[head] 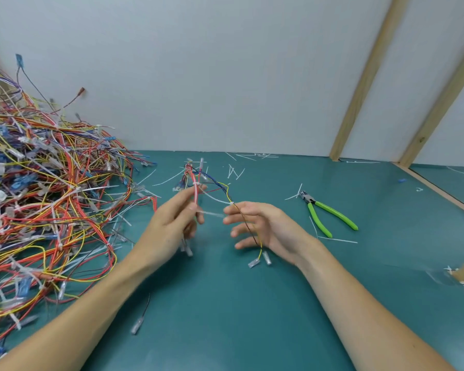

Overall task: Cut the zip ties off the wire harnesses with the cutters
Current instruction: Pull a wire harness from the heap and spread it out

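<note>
Left hand point(172, 218) pinches the multicoloured zip-tied wire harness point(198, 188) mid-table, right hand point(255, 226) open beside it; green-handled cutters point(324, 212) lie right, and should be fetched while the white tie point(230, 203) stays exposed.

No text, label, brand or number can be read on anything in view.

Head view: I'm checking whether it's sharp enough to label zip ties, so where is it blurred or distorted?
Head view: wide-angle bend curves the wooden wall battens; motion blur smears the left hand's fingers and the held multicoloured wire harness; the green-handled cutters are fairly sharp; lighting even, no glare.
</note>
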A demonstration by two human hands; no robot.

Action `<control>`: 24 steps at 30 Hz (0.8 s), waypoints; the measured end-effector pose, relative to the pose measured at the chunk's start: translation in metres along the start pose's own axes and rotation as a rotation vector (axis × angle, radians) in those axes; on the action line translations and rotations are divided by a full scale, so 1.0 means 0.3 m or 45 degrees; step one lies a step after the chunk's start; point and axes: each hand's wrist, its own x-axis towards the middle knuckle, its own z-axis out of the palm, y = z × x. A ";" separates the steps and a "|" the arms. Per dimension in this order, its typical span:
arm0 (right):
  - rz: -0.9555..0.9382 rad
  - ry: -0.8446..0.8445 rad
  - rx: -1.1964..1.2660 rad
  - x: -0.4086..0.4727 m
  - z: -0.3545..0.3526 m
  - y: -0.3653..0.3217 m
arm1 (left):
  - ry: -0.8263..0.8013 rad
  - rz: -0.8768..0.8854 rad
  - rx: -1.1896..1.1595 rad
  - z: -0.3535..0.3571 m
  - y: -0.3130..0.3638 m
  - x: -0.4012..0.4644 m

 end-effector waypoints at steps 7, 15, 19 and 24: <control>-0.337 0.315 -0.558 0.030 0.113 0.047 | -0.378 0.336 0.612 0.028 -0.013 -0.025; -0.336 0.701 0.120 0.025 0.041 -0.017 | -0.248 0.464 0.925 -0.015 0.007 -0.025; -0.421 0.909 0.304 0.019 -0.043 -0.041 | -0.156 0.389 1.355 -0.034 0.041 -0.017; -0.277 1.060 -0.178 0.025 -0.101 0.000 | -0.558 -0.059 0.460 -0.035 0.051 -0.032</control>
